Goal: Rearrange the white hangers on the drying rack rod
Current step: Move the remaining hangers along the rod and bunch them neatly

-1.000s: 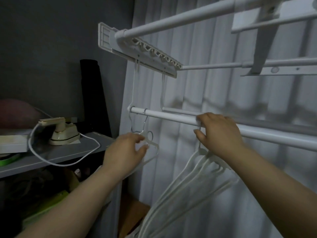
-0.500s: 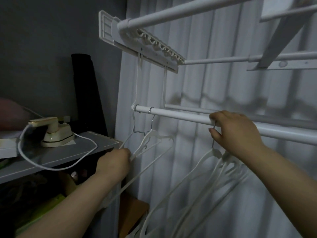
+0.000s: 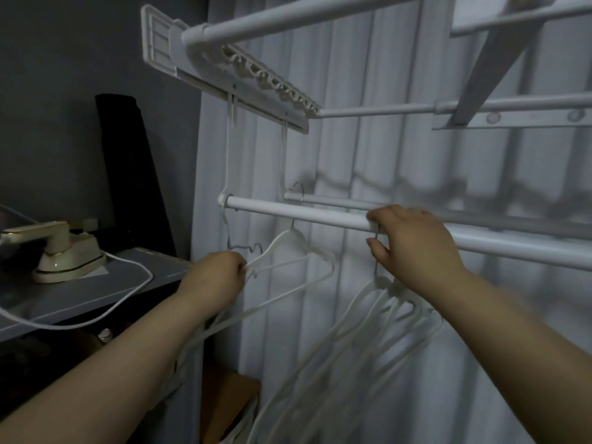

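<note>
Dim room, pale pleated curtain (image 3: 400, 155) — left hand (image 3: 213, 278) grips one white plastic hanger (image 3: 298, 251); right hand (image 3: 413, 245) pinches a bunched hangers' hook (image 3: 376, 248) at the white metal rod (image 3: 304, 213).

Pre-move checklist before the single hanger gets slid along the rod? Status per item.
1. Left hand grips single hanger at its shoulder: ok.
2. Single hanger's hook seated over front rod: cannot tell, hook top hidden behind the rod.
3. Right hand steadies hanger bunch at its hooks: ok.
4. Rod bare between single hanger and right hand: ok.
5. Stray hook on rear rod, apart from the front rod: ok.
6. Hanging wire hook close beside left hand, snag risk: not ok.
</note>
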The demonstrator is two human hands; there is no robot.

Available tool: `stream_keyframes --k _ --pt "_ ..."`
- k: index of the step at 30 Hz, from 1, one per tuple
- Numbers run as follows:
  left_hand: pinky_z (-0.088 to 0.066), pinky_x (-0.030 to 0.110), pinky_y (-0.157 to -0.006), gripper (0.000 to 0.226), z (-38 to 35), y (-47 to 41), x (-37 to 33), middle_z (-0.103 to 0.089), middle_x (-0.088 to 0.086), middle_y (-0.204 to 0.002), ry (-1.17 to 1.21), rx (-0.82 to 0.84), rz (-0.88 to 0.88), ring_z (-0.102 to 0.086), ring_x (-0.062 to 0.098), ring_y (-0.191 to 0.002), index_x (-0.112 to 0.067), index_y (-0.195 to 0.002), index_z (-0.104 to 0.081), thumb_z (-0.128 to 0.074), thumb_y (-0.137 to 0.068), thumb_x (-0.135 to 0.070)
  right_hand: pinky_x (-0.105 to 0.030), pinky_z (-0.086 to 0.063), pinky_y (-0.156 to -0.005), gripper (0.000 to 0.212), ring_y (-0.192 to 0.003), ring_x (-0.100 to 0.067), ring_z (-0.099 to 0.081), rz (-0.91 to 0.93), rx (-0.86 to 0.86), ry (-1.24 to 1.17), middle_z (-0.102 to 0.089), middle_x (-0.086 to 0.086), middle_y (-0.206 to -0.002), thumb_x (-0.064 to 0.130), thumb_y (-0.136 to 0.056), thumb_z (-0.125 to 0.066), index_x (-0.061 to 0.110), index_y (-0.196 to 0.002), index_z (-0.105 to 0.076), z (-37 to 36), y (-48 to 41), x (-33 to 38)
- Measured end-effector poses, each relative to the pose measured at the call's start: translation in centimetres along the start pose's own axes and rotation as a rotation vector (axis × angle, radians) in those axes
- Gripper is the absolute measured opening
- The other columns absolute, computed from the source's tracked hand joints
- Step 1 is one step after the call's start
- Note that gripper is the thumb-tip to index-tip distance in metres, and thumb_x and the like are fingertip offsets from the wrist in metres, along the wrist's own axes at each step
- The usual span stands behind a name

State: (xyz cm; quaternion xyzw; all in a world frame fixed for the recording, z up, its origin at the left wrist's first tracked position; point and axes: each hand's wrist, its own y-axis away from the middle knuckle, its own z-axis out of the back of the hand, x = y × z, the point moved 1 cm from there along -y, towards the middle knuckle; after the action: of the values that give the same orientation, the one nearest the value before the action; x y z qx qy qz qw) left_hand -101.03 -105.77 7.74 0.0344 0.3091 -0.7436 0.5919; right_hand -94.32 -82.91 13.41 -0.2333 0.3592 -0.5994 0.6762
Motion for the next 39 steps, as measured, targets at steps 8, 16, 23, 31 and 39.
stream_keyframes --k 8,16,23,31,39 --pt "-0.045 0.025 -0.062 0.016 -1.7 0.2 -1.5 -0.058 0.005 -0.068 0.011 0.202 0.046 -0.066 0.022 -0.071 -0.005 -0.094 -0.064 -0.049 -0.09 -0.008 -0.023 -0.02 -0.097 0.041 -0.12 -0.024 -0.045 0.095 0.002 -0.109 -0.051 -0.005 -0.131 0.025 -0.086 -0.054 0.014 -0.125 -0.049 1.0 1.3 -0.5" --pt "-0.048 0.024 -0.063 0.021 -0.8 6.3 2.6 -0.06 -0.007 -0.069 -0.047 0.179 0.054 -0.062 0.012 -0.064 -0.022 -0.082 -0.063 -0.045 -0.092 -0.019 -0.046 -0.048 -0.084 0.027 -0.091 -0.039 -0.064 0.275 -0.266 -0.339 -0.069 -0.02 -0.092 0.003 -0.067 -0.061 -0.005 -0.093 -0.067 1.6 2.6 2.4" --pt "-0.045 0.024 -0.062 0.019 5.1 14.8 6.7 -0.06 -0.02 -0.07 -0.168 0.034 0.132 -0.059 0.004 -0.065 -0.037 -0.086 -0.061 -0.047 -0.091 -0.026 -0.026 -0.035 -0.091 0.035 -0.116 -0.02 -0.049 0.239 0.092 -0.563 -0.054 -0.004 -0.128 0.027 -0.089 -0.053 0.016 -0.123 -0.054 1.4 1.6 8.1" --pt "-0.046 0.02 -0.061 0.032 12.7 21.9 11.4 -0.067 -0.017 -0.069 -0.048 0.055 0.087 -0.057 -0.008 -0.052 -0.04 -0.07 -0.055 -0.05 -0.09 -0.016 -0.01 -0.042 -0.045 0.023 -0.057 -0.008 -0.055 0.221 0.504 -1.118 -0.061 0.001 -0.102 0.019 -0.092 -0.048 0.022 -0.115 -0.053 5.3 2.1 16.7" --pt "-0.043 0.006 -0.066 0.04 16.2 28.5 18.6 -0.069 -0.016 -0.062 0.234 0.242 0.108 -0.059 -0.005 -0.064 -0.035 -0.065 -0.064 -0.055 -0.088 -0.004 -0.015 -0.044 -0.04 0.028 -0.039 -0.003 -0.049 0.214 0.803 -1.394 -0.057 0.007 -0.045 0.02 -0.091 -0.051 0.017 -0.065 -0.062 8.4 5.4 25.2"
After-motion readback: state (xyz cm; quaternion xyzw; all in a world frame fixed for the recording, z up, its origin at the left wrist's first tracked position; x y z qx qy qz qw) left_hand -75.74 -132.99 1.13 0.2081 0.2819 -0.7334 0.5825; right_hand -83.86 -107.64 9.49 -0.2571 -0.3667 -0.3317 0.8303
